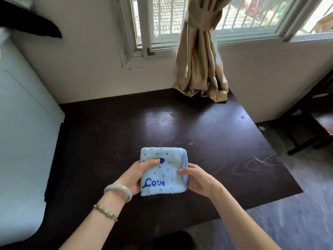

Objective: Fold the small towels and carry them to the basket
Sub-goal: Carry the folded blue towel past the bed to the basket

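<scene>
Hands met low in the middle of the frame, both on a folded towel [162, 175]. The left hand [136, 175] gripped its left edge, thumb lying across the top face beside a dark blue heart, the other fingers hidden beneath. The right hand [195, 179] gripped the right edge, where the folded layers showed, thumb on top and fingers curled under. The towel was pale blue with darker dots and the word "Love" in blue near its lower edge; it was held flat over the near part of a dark table [198, 127], and whether it touched the wood could not be told. A pale bangle [118, 191] and a bead bracelet [105, 212] sat on the left wrist. At top centre a tied beige curtain [200, 60] hung before a window [167, 18], its hem resting on the table's far edge. Grey floor [297, 213] showed at lower right.
</scene>
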A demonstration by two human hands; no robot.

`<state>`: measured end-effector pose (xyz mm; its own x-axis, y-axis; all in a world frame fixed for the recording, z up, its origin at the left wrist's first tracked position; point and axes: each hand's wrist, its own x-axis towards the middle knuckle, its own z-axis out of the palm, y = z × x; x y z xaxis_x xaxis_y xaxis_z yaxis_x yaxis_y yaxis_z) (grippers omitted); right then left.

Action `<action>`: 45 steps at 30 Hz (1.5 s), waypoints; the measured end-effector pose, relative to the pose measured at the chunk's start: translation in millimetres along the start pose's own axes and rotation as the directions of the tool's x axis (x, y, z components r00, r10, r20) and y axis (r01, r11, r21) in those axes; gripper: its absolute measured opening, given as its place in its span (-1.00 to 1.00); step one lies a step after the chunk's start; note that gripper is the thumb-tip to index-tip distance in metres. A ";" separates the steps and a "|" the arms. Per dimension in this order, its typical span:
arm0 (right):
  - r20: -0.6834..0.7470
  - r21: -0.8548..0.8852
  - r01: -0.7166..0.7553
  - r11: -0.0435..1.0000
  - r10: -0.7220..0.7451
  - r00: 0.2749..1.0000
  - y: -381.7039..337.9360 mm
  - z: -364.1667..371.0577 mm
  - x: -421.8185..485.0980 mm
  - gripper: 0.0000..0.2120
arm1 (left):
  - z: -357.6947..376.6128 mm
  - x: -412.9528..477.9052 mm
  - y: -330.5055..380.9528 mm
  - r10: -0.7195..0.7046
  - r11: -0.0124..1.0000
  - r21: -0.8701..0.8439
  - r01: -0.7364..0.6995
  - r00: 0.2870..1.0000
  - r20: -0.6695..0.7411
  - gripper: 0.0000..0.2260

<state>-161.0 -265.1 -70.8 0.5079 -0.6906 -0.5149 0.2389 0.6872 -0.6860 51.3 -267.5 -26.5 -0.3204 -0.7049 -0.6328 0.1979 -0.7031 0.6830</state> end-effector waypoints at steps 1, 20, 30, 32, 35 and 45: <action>-0.048 0.001 0.024 1.000 -0.024 0.999 -2.5 0.0 -5.8 -0.61 | 1.5 1.9 2.4 -0.008 1.000 0.005 0.008 1.000 0.009 -0.65; -0.673 0.108 0.432 0.896 -0.254 0.695 27.6 -92.1 -199.5 -0.67 | 188.9 64.3 -41.9 -0.146 0.935 0.353 -0.017 0.891 0.429 -0.61; -0.830 0.020 0.644 0.765 -0.346 0.437 11.3 -196.6 -322.1 -0.78 | 378.7 77.4 -73.6 -0.367 0.923 0.317 0.218 0.744 0.558 -0.59; -0.855 -0.014 0.674 0.739 -0.358 0.374 8.6 -219.1 -353.6 -0.76 | 418.4 81.0 -88.9 -0.402 0.913 0.309 0.265 0.710 0.578 -0.58; -0.889 -0.037 0.694 0.719 -0.340 0.306 12.0 -248.0 -393.0 -0.68 | 467.0 85.1 -112.4 -0.432 0.901 0.334 0.279 0.665 0.609 -0.61; -0.954 -0.041 0.732 0.680 -0.244 0.173 6.1 -349.4 -471.5 -0.76 | 611.4 144.3 -148.6 -0.405 0.867 0.494 0.057 0.657 0.636 -0.63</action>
<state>-688.3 -14.0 -11.8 -0.7602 -0.5022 -0.4123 0.5000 -0.0470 -0.8647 -590.7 -207.5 3.6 -0.8796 -0.1184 -0.4608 -0.3046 -0.6038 0.7367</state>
